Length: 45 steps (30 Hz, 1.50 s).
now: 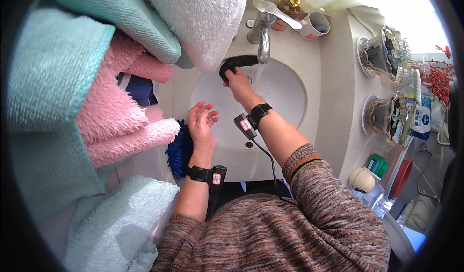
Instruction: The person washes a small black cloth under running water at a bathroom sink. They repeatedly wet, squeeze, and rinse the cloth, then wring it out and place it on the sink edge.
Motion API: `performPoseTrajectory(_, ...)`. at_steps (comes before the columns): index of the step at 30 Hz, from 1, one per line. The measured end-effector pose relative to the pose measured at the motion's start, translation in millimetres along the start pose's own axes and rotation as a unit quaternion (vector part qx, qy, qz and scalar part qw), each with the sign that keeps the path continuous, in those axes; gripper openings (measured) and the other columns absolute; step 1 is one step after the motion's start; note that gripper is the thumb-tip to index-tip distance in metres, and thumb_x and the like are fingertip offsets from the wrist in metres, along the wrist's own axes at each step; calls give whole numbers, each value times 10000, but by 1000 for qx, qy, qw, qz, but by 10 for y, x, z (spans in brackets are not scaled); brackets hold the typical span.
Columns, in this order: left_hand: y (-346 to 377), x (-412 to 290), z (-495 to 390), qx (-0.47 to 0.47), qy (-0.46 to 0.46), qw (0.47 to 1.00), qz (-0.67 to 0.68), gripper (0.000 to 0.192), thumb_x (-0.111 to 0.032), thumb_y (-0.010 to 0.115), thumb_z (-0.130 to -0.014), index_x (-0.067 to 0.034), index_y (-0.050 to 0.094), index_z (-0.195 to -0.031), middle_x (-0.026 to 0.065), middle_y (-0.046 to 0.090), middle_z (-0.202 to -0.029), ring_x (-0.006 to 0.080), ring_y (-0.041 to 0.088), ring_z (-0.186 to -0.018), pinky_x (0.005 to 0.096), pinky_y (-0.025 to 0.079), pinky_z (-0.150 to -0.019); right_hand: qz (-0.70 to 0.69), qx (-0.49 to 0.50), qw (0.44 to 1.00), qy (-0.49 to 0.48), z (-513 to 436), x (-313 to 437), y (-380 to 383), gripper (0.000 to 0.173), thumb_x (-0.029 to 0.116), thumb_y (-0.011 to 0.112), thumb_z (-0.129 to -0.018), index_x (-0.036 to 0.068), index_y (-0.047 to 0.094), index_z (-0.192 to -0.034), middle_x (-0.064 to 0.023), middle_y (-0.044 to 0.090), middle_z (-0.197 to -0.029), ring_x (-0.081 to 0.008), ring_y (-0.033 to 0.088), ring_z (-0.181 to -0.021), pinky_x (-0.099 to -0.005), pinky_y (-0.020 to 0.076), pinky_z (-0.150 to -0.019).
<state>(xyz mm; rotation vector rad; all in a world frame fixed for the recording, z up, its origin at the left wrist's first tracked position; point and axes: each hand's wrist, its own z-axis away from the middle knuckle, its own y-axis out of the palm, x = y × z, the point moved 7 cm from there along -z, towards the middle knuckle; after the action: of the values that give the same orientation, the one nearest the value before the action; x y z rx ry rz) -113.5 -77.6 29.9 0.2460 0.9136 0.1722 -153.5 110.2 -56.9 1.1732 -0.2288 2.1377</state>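
My right hand (237,83) grips a wet-looking black cloth or sponge-like item (239,62) at the back left rim of the white oval washbasin (290,101). Part of the black item lies beneath the chrome faucet (264,36), whose spout sends a stream of water down beside my right wrist. My left hand (203,121) is wet and hovers over the basin's left edge, palm up with fingers loosely curled and apart, holding nothing. Each wrist wears a black strap with a small device; a cable runs from the right one.
Pink, white and mint towels (112,116) hang close on the left, beside a dark blue shaggy cloth (181,148). Behind the faucet stand a pump bottle (290,5) and a white mug (314,25). Glass planters (386,116) line the right ledge, near a white round camera (361,180).
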Motion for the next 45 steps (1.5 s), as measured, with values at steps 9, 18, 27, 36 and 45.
performPoseTrajectory(9,-112,-31,14,-16,-6,1000,2,303,-133,533,-892,-42,473,-1174,118,601,-1036,199,612,-834,307,497,-721,666,287,685,-67,944,-867,-259,473,60,523,-799,1,462,-1264,-260,572,-1013,-398,603,-920,-451,510,-771)
performPoseTrajectory(18,103,693,77,81,-147,985,-34,465,-222,530,-898,-76,366,-1307,164,539,-1177,244,558,-1035,366,467,-846,700,46,702,-126,-55,-399,-928,500,106,543,-798,7,445,-1278,-214,584,-1046,-396,590,-929,-444,513,-784)
performPoseTrajectory(27,322,1476,-294,137,-328,893,275,468,-455,580,-865,-104,511,-1167,124,554,-1137,250,522,-1069,413,421,-925,519,265,801,-140,1164,-268,-414,271,132,571,-827,7,560,-1067,-200,599,-1023,-365,554,-992,-430,455,-825)
performPoseTrajectory(36,608,1609,-319,12,-248,934,258,283,-298,544,-902,-31,514,-991,56,580,-842,192,591,-781,359,509,-675,509,69,851,-107,1052,157,-457,405,397,518,-846,26,675,-805,-218,632,-743,-402,608,-704,-454,488,-655)
performPoseTrajectory(45,583,1346,-361,-71,-211,958,179,414,-463,512,-922,-54,475,-868,43,523,-835,177,548,-730,340,487,-645,444,120,883,-95,1049,48,-534,465,448,538,-875,-5,632,-922,-237,640,-828,-393,612,-789,-432,473,-706)
